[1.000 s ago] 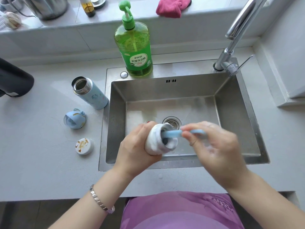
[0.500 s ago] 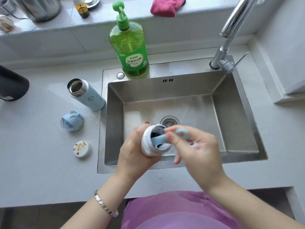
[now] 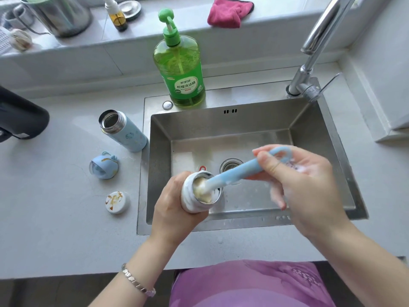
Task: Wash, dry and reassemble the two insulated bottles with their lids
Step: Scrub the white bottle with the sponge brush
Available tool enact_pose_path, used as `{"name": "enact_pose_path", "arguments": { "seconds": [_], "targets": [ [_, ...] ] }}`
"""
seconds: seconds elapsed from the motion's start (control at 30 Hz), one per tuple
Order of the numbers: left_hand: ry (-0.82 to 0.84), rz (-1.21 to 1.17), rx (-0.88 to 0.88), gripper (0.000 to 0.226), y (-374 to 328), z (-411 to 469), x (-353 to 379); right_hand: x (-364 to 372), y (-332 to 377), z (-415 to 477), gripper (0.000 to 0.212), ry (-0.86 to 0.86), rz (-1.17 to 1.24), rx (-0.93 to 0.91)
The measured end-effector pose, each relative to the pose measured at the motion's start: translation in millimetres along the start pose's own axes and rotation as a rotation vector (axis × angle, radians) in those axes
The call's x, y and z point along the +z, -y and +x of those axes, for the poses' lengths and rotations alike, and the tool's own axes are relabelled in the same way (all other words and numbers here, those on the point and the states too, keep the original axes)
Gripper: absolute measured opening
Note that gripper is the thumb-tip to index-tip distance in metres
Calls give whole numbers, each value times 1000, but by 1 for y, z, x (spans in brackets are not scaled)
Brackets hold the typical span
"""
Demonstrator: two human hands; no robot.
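Note:
My left hand (image 3: pixel 174 209) grips a white insulated bottle (image 3: pixel 190 196) over the front of the steel sink (image 3: pixel 318 138), its mouth tilted to the right. My soapy right hand (image 3: pixel 301 185) holds the light blue handle of a bottle brush (image 3: pixel 239 171), whose foamy sponge head sits in the bottle's mouth. A pale blue bottle (image 3: pixel 126 131) stands uncapped on the counter left of the sink. In front of it lie a blue lid (image 3: pixel 103 166) and a white lid with gold marks (image 3: pixel 117 202).
A green dish soap pump bottle (image 3: pixel 180 69) stands on the sink's back rim, the faucet (image 3: pixel 314 47) at back right. A pink cloth (image 3: pixel 229 12), a metal kettle (image 3: pixel 57 16) and a small bottle (image 3: pixel 116 15) sit on the ledge behind. A black object (image 3: pixel 20 120) lies at far left.
My right hand has drawn the brush back out to the right, so more handle shows and the sponge head is at the bottle's mouth. The left hand kept its grip.

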State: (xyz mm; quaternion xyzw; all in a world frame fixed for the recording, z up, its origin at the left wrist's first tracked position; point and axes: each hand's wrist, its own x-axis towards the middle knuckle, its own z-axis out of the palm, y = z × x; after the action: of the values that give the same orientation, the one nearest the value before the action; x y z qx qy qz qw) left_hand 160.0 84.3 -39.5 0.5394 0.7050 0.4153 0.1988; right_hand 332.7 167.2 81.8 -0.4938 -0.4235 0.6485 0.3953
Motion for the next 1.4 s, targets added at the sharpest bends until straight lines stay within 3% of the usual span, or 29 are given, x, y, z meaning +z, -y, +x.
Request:
{"name": "enact_pose_path", "arguments": {
  "seconds": [0.13, 0.3, 0.43, 0.6, 0.67, 0.77, 0.83, 0.9, 0.93, 1.0, 1.07, 1.13, 1.27, 1.4],
  "targets": [
    [51, 18, 48, 60, -3, -1, 9, 20, -20, -14, 17, 163, -157, 51],
    [21, 8, -9, 67, 0, 3, 1, 3, -10, -1, 16, 111, 16, 13],
    [116, -12, 61, 57, -11, 2, 12, 16, -30, -9, 22, 187, -226, -8],
    [77, 18, -59, 62, -3, 3, 9, 0, -14, 8, 18, 73, 68, -37],
    [102, 9, 21, 58, -11, 5, 11, 6, -27, 6, 25, 87, -3, -49],
    [151, -27, 56, 55, -20, 6, 13, 9, -43, 0, 17, 106, -271, -218],
    [140, -34, -41, 60, -14, 4, 8, -2, -36, 1, 4, 110, -435, -485],
    [112, -10, -81, 62, -5, 2, 1, -10, -27, 3, 13, 105, -616, -689],
    [97, 19, -73, 62, -1, 2, -2, -13, -24, 3, 12, 111, -661, -703],
    [87, 73, -37, 66, 1, 5, -4, -12, -28, 1, 4, 144, -609, -577],
    [116, 103, 8, 65, -1, 6, 0, -1, -36, 0, 13, 184, -462, -361],
    [149, 83, 5, 63, -5, 4, 6, 8, -40, 4, 12, 175, -390, -279],
    [101, 52, -30, 63, 0, 5, 1, -2, -34, 18, 8, 91, -409, -384],
    [101, 74, 4, 60, -1, 5, 2, 7, -42, 4, 6, 194, -492, -360]
  ]
}}
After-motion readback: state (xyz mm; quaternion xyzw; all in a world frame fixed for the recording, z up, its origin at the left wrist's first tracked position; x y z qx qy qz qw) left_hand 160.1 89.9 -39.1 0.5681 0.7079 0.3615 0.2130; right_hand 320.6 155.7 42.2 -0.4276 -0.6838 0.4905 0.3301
